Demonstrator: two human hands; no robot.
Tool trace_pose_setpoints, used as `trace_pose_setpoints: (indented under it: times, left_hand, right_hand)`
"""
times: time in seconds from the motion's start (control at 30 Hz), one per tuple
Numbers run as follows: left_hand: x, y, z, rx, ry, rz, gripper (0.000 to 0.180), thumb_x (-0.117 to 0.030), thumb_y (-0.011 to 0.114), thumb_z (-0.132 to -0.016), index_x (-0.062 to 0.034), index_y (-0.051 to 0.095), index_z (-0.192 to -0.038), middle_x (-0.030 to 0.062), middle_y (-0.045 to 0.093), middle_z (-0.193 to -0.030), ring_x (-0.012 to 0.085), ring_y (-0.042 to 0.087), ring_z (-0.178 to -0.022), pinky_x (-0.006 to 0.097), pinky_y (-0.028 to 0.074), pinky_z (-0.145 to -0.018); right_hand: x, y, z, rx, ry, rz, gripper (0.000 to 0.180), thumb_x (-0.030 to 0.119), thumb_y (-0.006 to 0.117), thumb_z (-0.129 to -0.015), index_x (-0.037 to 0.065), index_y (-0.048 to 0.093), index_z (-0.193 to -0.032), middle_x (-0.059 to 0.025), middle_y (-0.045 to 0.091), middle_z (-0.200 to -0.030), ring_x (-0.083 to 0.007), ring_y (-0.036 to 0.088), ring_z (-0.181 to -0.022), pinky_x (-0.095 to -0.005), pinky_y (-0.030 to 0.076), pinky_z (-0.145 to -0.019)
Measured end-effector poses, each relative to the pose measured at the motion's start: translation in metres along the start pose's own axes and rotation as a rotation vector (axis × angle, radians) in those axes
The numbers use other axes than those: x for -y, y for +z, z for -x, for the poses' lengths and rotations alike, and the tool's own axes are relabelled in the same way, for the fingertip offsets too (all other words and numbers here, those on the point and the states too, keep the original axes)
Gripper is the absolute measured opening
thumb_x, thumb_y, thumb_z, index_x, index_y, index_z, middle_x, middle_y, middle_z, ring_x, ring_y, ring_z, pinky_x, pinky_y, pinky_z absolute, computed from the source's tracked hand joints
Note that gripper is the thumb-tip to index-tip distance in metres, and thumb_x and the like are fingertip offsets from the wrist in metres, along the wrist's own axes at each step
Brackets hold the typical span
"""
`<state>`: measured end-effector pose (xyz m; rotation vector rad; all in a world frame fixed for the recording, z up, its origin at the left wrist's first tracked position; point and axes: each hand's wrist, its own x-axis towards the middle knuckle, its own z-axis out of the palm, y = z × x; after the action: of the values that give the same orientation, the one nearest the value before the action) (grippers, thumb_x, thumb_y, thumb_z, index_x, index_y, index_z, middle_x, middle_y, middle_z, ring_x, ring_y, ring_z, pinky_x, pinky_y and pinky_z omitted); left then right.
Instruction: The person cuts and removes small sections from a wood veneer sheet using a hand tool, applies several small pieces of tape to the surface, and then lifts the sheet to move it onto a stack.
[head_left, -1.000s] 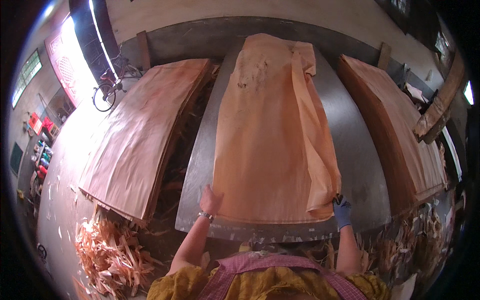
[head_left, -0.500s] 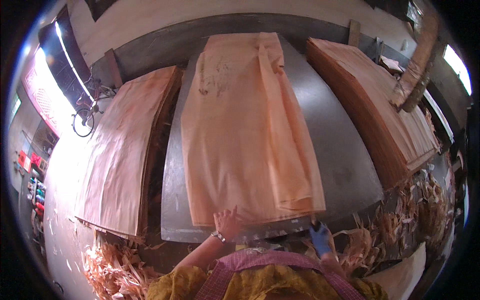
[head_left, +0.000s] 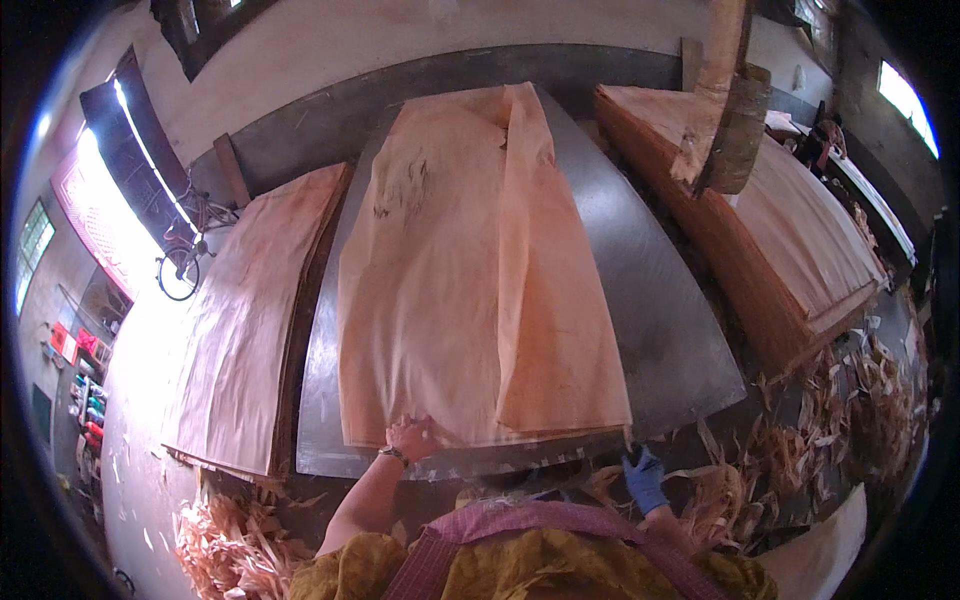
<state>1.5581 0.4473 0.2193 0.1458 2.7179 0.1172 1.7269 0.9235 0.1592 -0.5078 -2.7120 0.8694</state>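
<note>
Your left hand [head_left: 410, 437] has slid in from the left side of the sheet [head_left: 430, 290] since a second ago; loosely spread, it rests on the near edge, gripping nothing. Your right hand [head_left: 645, 480] wraps one dark tool [head_left: 633, 456] (a knife, perhaps) by the right corner. You seem to be straightening one sheet on one table [head_left: 660, 340], which calls for steady left-hand pressure. Farther out: two stacks [head_left: 240, 330], one bicycle [head_left: 180, 273].

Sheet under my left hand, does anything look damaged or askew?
Yes: the sheet doesn't lie flat, with a lengthwise fold or overlap right of its middle. Dark marks near its far left edge look like blemishes, possibly splits. Scraps also litter the floor.
</note>
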Motion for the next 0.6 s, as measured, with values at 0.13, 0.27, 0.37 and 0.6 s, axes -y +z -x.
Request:
trace_pose_setpoints:
  times: [0.13,0.27,0.37,0.6]
  left_hand:
    - [0.000,0.016,-0.029,0.028,0.057,-0.012,0.075,-0.060,0.065,-0.072,-0.0254,0.048,-0.136,0.0216,0.046,-0.134,0.0423,0.051,-0.121,0.053,0.042,-0.099]
    - [0.022,0.018,-0.008,0.064,0.018,0.005,0.073,-0.061,0.065,-0.071,-0.0249,0.051,-0.133,0.0223,0.047,-0.132,0.0443,0.054,-0.117,0.053,0.045,-0.097]
    - [0.014,0.008,-0.015,0.086,0.048,0.023,0.074,-0.063,0.067,-0.071,-0.0220,0.052,-0.130,0.0237,0.050,-0.128,0.0428,0.051,-0.119,0.053,0.046,-0.095]
    - [0.013,0.022,-0.037,0.081,0.101,-0.005,0.058,-0.054,0.064,-0.075,-0.0237,0.057,-0.124,0.0247,0.052,-0.128,0.0416,0.054,-0.118,0.053,0.046,-0.096]
  right_hand:
    - [-0.037,0.052,-0.028,-0.131,0.010,-0.034,0.035,0.025,0.072,-0.083,0.000,0.060,-0.105,-0.0190,0.068,-0.088,-0.0337,0.067,-0.083,-0.0422,0.052,-0.076]
    - [0.026,-0.010,-0.056,0.234,0.240,-0.527,0.042,0.033,0.069,-0.084,0.001,0.061,-0.110,-0.0226,0.067,-0.100,-0.0402,0.064,-0.092,-0.0465,0.052,-0.078]
    - [-0.008,-0.033,-0.032,0.017,0.078,-0.233,0.042,0.034,0.068,-0.085,0.001,0.061,-0.110,-0.0218,0.067,-0.102,-0.0386,0.064,-0.094,-0.0456,0.052,-0.079]
    - [0.004,0.049,-0.013,0.112,0.139,-0.085,0.047,0.035,0.067,-0.086,-0.002,0.058,-0.114,-0.0230,0.066,-0.100,-0.0383,0.064,-0.093,-0.0464,0.050,-0.081]
